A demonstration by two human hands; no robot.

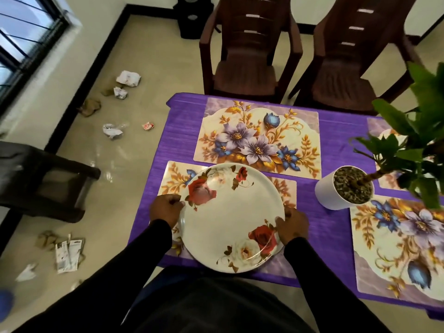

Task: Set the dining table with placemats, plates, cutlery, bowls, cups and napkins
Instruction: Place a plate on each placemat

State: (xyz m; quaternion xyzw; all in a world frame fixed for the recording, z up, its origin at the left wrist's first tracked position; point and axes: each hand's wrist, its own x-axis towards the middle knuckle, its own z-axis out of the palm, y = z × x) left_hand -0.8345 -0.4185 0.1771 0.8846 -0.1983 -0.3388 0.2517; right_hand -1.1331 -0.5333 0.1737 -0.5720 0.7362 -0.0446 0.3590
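Round plate point(231, 217) w/ rose print lies face up, roughly level, over the near placemat point(173, 179) at the surface's point(331, 227) near edge; round, so no long axis. Left hand point(165, 207) grips its left rim, fingers curled; right hand point(292, 224) grips the right rim, thumb on top. Both forearms in black sleeves reach fwd. Potted plant point(343, 188) stands to the right.

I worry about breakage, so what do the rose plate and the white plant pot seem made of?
The rose plate, held at its rim by the left hand and right hand, looks like glossy melamine or glazed ceramic: a light streak shines on it. The white plant pot looks matte, plastic or unglazed ceramic; I cannot tell which.
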